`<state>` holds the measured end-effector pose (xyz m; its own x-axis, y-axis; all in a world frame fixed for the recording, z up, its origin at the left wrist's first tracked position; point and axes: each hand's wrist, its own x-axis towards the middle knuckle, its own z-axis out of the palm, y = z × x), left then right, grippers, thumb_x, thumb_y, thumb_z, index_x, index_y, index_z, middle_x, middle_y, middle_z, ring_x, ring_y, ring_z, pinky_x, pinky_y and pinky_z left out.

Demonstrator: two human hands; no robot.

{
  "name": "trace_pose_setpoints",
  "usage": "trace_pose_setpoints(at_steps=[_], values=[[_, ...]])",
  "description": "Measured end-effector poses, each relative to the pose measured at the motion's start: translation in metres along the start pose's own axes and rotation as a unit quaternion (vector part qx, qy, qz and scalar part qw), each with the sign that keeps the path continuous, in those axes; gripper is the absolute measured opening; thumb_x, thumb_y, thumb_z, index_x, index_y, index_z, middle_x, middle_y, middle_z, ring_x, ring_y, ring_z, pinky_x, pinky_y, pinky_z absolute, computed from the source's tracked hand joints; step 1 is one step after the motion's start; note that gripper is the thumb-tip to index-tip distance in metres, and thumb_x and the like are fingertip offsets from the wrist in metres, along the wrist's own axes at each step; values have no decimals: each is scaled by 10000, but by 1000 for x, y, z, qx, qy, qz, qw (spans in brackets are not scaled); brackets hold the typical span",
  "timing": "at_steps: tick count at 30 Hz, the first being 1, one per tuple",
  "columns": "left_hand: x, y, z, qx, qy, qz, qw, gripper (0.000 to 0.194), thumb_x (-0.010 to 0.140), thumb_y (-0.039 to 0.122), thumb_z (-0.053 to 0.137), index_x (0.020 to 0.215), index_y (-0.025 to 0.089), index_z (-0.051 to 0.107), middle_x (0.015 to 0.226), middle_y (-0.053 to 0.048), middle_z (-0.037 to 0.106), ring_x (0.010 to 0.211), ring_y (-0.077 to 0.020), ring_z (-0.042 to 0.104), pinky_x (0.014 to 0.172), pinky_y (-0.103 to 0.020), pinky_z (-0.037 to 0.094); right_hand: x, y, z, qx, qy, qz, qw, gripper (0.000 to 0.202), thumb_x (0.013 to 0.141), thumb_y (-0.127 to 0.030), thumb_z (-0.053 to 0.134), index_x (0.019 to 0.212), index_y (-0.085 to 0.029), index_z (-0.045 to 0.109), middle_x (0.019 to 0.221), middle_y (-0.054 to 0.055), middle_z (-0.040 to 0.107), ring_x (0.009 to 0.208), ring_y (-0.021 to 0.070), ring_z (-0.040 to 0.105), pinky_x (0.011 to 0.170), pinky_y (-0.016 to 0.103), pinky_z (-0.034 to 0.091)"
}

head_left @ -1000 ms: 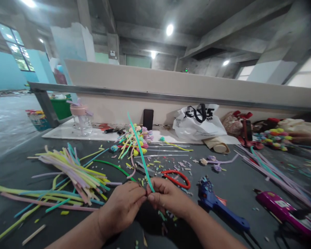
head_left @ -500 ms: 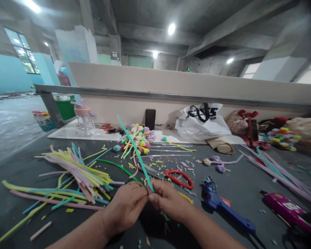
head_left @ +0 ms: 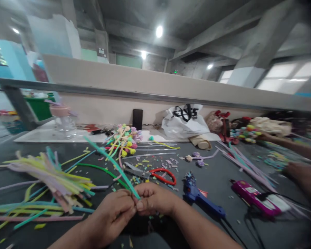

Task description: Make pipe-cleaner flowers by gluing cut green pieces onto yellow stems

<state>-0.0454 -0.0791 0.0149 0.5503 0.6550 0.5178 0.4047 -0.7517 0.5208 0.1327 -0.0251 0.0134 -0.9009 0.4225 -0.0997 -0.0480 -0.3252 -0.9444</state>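
Note:
A turquoise pipe cleaner [head_left: 113, 164] slants up and to the left from between my two hands. My right hand [head_left: 157, 200] pinches its lower end between thumb and fingers. My left hand [head_left: 113, 213] is closed at the same end, its fingertips touching those of the right; the very tip is hidden in the fingers. Just beyond my hands lie scissors [head_left: 166, 175] with red handles and a curved green pipe cleaner [head_left: 101, 168]. To their right is a blue glue gun [head_left: 203, 200] with a cord.
Many loose pipe cleaners [head_left: 49, 173] are heaped at left. A bunch of pipe-cleaner flowers [head_left: 124, 136], a phone [head_left: 137, 119], a clear cup [head_left: 63, 122] and a white bag [head_left: 185, 122] stand behind. A magenta tool [head_left: 255, 197] lies right, near another person's hand [head_left: 304, 180].
The view has swung right, so the table's things sit further left. The turquoise pipe cleaner leans more to the left. Another person's arms now show at the right edge.

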Motion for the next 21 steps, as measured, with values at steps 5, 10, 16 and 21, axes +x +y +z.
trace_pose_setpoints(at_steps=[5,10,16,21], values=[[1,-7,0,56,-2,44,997,198,816,152,412,750,221,585,741,-13,621,684,-109,583,634,-151,468,-3,-1,-1,-48,76,-8,996,311,644,-369,708,734,-137,522,525,-63,502,391,24,410,368,114,313],[-3,-33,8,95,13,95,991,216,801,158,432,868,276,600,739,19,641,676,-107,594,624,-132,478,-2,3,-4,-130,96,4,987,311,679,-412,656,797,-149,542,554,-58,508,421,33,430,402,129,348],[1,-22,0,120,12,42,992,181,796,159,451,873,245,590,799,-6,634,784,-125,597,709,-169,481,-2,-1,-2,-230,114,21,966,121,758,-278,569,770,-169,517,573,-66,487,451,41,421,416,132,324],[2,-16,-5,115,6,-9,993,206,811,117,429,928,205,573,864,-35,620,828,-127,584,753,-214,478,-3,-14,-3,-345,129,0,930,148,793,-280,516,706,-163,490,558,-70,430,506,51,396,473,145,299]])
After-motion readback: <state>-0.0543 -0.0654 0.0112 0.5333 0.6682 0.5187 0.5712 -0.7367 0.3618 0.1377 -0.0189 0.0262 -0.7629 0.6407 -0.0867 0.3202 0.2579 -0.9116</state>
